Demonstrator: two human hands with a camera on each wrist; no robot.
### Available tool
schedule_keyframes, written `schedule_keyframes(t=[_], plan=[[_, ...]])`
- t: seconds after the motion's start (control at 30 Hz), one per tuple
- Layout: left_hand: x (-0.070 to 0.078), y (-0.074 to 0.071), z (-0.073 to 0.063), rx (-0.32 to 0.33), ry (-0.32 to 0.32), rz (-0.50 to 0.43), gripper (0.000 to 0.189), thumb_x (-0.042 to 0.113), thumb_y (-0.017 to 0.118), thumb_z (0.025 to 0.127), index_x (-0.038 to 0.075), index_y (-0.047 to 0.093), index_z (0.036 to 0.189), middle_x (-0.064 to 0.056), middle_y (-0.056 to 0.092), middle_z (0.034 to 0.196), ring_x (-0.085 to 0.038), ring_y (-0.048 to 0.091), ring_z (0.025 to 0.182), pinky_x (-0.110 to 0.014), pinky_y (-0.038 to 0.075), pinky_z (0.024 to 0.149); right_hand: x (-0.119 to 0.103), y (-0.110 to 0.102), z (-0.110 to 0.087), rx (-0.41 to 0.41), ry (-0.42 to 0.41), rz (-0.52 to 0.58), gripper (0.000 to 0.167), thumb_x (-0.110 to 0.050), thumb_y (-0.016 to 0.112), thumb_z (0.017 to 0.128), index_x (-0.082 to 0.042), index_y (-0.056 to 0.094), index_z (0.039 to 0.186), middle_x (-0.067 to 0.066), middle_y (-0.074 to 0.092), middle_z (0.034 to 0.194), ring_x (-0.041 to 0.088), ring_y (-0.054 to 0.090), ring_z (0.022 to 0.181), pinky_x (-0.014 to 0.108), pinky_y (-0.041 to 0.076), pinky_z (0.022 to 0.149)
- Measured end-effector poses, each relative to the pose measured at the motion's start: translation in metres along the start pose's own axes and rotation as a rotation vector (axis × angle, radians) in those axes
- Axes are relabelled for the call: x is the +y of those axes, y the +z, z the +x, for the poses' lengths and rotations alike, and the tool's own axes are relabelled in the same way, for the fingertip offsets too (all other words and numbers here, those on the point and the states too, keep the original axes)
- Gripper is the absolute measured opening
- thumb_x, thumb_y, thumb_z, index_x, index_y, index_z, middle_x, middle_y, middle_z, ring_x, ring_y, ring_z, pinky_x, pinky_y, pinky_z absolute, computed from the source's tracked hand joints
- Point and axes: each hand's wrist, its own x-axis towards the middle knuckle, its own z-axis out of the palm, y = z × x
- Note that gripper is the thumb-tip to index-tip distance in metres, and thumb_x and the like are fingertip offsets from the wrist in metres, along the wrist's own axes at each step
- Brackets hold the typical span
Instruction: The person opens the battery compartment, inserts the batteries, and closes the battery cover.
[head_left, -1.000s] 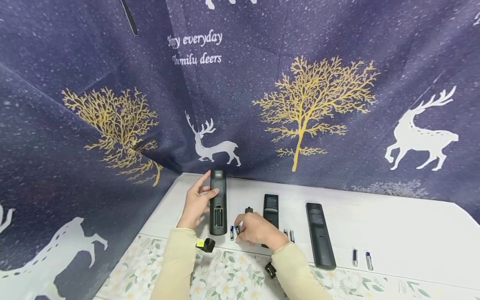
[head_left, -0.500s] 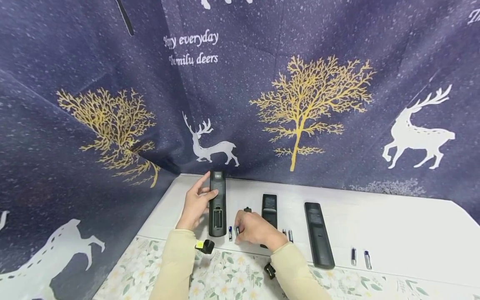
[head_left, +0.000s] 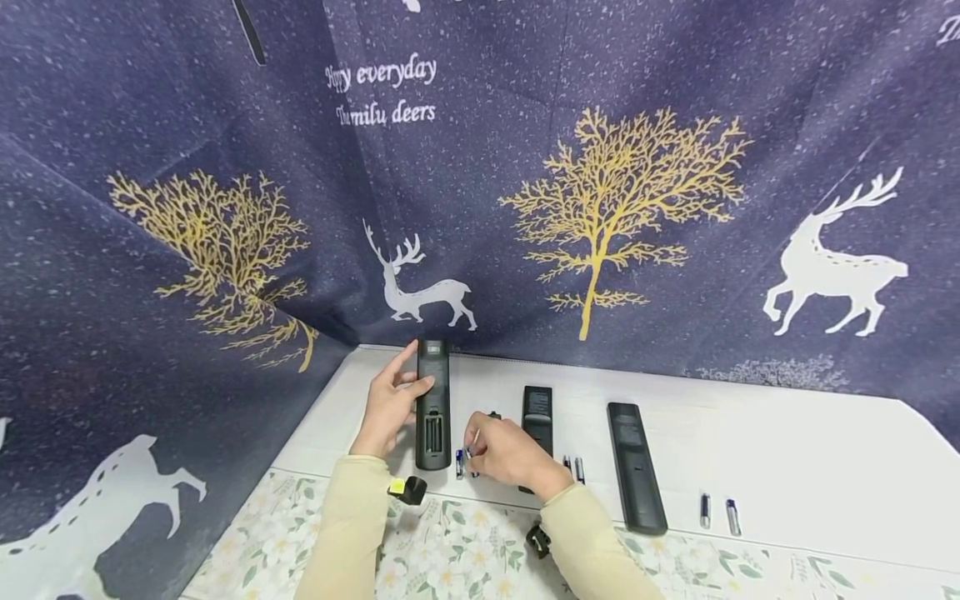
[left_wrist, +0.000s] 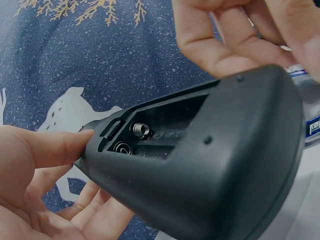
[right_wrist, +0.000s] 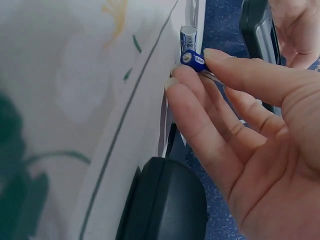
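Note:
My left hand (head_left: 384,414) holds a black remote control (head_left: 432,392) back side up, its thumb on the casing. The remote's battery compartment (left_wrist: 155,130) is uncovered, and coil springs show inside it. Just right of the remote, my right hand (head_left: 513,454) pinches a blue AAA battery (right_wrist: 194,60) between thumb and fingers, low over the white surface. A second blue and silver battery (head_left: 459,464) sits between that hand and the remote. Behind the right hand's knuckles, a small black piece (head_left: 494,415) is mostly hidden.
A shorter black remote (head_left: 537,406) lies right of my right hand, partly covered by it, with two batteries (head_left: 578,469) beside it. Farther right are a long black remote (head_left: 637,468) and two more batteries (head_left: 732,517). A patterned cloth (head_left: 645,208) hangs behind the white surface.
My right hand's fingers have closed in on the battery and tilted it slightly. The left hand and the remote have stayed nearly still, while the head view has shifted a little.

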Motion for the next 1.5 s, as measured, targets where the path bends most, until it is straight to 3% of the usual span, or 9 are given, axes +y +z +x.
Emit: schedule_keyframes(t=[0.17, 0.67, 0.93, 1.23, 1.5], plan=[[-0.001, 0.001, 0.001, -0.003, 0.005, 0.001, 0.071, 0.002, 0.07, 0.101, 0.027, 0.047, 0.163, -0.023, 0.057, 0.129, -0.024, 0.07, 0.088, -0.034, 0.062, 0.062, 0.001, -0.002, 0.001, 0.019, -0.012, -0.003, 0.023, -0.004, 0.081, 0.094, -0.012, 0.062, 0.105, -0.01, 0.068, 0.078, 0.007, 0.057, 0.067, 0.029, 0.05, 0.066], [-0.005, 0.001, 0.002, 0.005, 0.004, 0.005, 0.072, 0.002, 0.07, 0.101, 0.027, 0.046, 0.164, -0.024, 0.056, 0.131, -0.024, 0.07, 0.088, -0.034, 0.063, 0.064, 0.002, -0.007, 0.003, 0.099, -0.025, 0.081, 0.02, -0.005, 0.076, 0.097, -0.009, 0.064, 0.113, -0.007, 0.068, 0.086, 0.007, 0.061, 0.07, 0.027, 0.052, 0.065], [-0.004, 0.002, 0.001, 0.011, 0.004, 0.014, 0.072, 0.004, 0.071, 0.101, 0.031, 0.047, 0.163, -0.022, 0.057, 0.132, -0.024, 0.069, 0.09, -0.039, 0.063, 0.071, -0.003, -0.008, 0.003, 0.093, 0.003, 0.197, 0.019, -0.006, 0.073, 0.101, -0.008, 0.063, 0.118, -0.003, 0.067, 0.093, 0.012, 0.067, 0.063, 0.028, 0.059, 0.058], [-0.003, 0.002, 0.001, 0.012, 0.001, 0.025, 0.071, 0.005, 0.071, 0.102, 0.03, 0.046, 0.164, -0.022, 0.057, 0.133, -0.027, 0.069, 0.096, -0.041, 0.063, 0.076, -0.014, -0.007, 0.003, 0.129, -0.024, 0.208, 0.02, -0.007, 0.074, 0.1, -0.008, 0.064, 0.117, -0.004, 0.066, 0.092, 0.011, 0.065, 0.071, 0.028, 0.057, 0.059], [-0.004, 0.004, 0.001, 0.012, 0.013, 0.025, 0.071, 0.006, 0.071, 0.102, 0.03, 0.046, 0.164, -0.022, 0.06, 0.131, -0.025, 0.071, 0.095, -0.04, 0.063, 0.075, -0.02, -0.003, 0.003, 0.138, -0.056, 0.219, 0.02, -0.009, 0.073, 0.101, -0.01, 0.064, 0.119, -0.006, 0.066, 0.09, 0.013, 0.068, 0.063, 0.028, 0.057, 0.06]])
